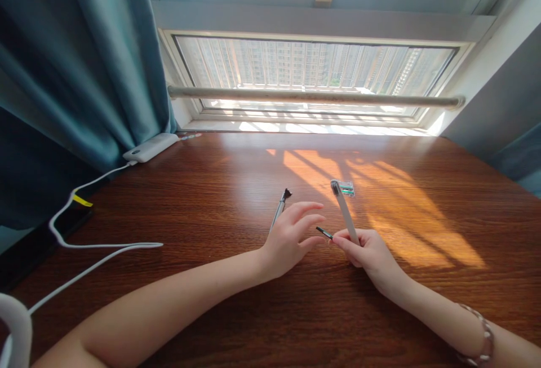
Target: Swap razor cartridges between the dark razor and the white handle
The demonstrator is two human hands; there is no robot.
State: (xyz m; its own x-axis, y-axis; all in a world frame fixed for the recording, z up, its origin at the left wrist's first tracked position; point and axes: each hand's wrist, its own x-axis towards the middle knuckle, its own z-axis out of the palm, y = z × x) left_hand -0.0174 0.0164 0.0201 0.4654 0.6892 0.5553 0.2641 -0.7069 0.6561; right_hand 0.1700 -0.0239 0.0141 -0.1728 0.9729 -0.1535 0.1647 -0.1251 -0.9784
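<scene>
My right hand (367,252) is closed around a white pen-like stick (344,210) that points up and away, with a dark ribbed tip. A small dark piece (324,233) sticks out leftward from its fingertips. My left hand (292,236) hovers just left of it with fingers spread and nothing in it, its fingertips close to the dark piece. Under the left hand lies a silver pen-like tool (280,207) with a dark flared end, resting on the wooden desk (203,204). A small clear packet (346,188) lies beyond the white stick.
A white power bank (151,147) sits at the desk's back left by a teal curtain (76,63), with a white cable (88,244) looping across the left side. A dark flat object (42,244) lies at the left edge. A window (313,75) runs behind the desk.
</scene>
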